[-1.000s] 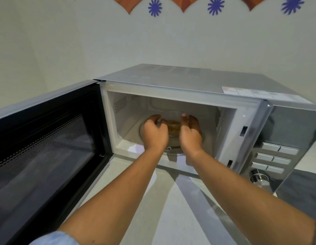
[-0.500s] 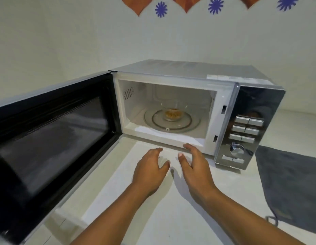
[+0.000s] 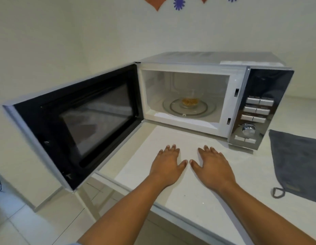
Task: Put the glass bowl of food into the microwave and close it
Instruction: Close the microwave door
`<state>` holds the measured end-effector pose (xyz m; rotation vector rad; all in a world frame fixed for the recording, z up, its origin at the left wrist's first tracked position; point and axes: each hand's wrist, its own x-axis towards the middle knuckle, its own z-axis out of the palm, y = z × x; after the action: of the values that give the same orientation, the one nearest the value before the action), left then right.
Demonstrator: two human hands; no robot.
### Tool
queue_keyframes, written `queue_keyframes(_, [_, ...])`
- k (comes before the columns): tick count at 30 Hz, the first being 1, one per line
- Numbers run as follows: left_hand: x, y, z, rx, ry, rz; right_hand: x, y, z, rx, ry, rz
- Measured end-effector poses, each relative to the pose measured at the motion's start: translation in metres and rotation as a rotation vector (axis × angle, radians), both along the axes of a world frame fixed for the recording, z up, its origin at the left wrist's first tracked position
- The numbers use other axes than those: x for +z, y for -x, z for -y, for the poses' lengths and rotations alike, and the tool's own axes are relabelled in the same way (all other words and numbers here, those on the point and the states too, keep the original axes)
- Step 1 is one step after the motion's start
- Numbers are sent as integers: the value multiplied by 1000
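the glass bowl (image 3: 189, 102) of food is seen on the turntable (image 3: 189, 108) inside the microwave (image 3: 215, 68), whose door (image 3: 79, 128) is swung wide open. the left hand (image 3: 167, 163) and right hand (image 3: 213, 164) are spread flat, empty, over the counter (image 3: 189, 195), thumbs nearly touching.

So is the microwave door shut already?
No, the microwave door stands swung wide open to the left, and the glass bowl sits in plain view on the turntable inside.

We saw a white countertop (image 3: 198, 197) carrying the open microwave (image 3: 198, 68) at its back, a dark grey cloth (image 3: 297, 163) lying flat at its right, and both hands hovering or resting near the middle; we couldn't tell which.
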<state>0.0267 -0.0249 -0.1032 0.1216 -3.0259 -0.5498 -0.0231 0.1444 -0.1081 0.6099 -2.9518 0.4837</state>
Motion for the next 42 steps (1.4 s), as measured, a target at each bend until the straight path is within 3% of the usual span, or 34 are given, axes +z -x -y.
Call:
queue_keyframes(4, [26, -33, 3, -42, -152, 16, 1, 0, -4, -19, 9, 5])
queue_keyframes(6, [52, -64, 14, -64, -128, -78, 1, 2, -5, -16, -3, 12])
queue_keyframes(9, [96, -122, 50, -93, -128, -415, 1, 1, 2, -27, -30, 15])
queue_keyframes(13, [153, -195, 110, -168, -137, -1048, 3, 2, 4, -84, -26, 30])
queue_keyframes(16, [177, -224, 162, -108, -115, -1292, 1, 3, 8, -123, -11, 46])
queue_keyframes(18, [180, -227, 190, 13, -200, -1287, 1, 3, 10, -147, -11, 46])
queue_keyframes(22, [176, -218, 226, 170, -468, -996, 4, -8, 17, -172, -35, 20])
queue_keyframes(24, [171, -213, 230, 135, -467, -941, 6, -17, 20, -206, -13, 4])
queue_keyframes(29, [167, -203, 220, 34, -496, -1045, 8, -33, 24, -250, 98, 7])
queue_keyframes(33, [174, -185, 186, -202, -453, -1015, 24, -52, 16, -257, 367, -27])
queue_keyframes(37, [192, -147, 160, -408, -398, -909, 81, -52, 0, -220, 435, -277])
queue_keyframes(42, [193, -73, 121, -427, -290, -719, 172, -27, -43, -180, 497, -568])
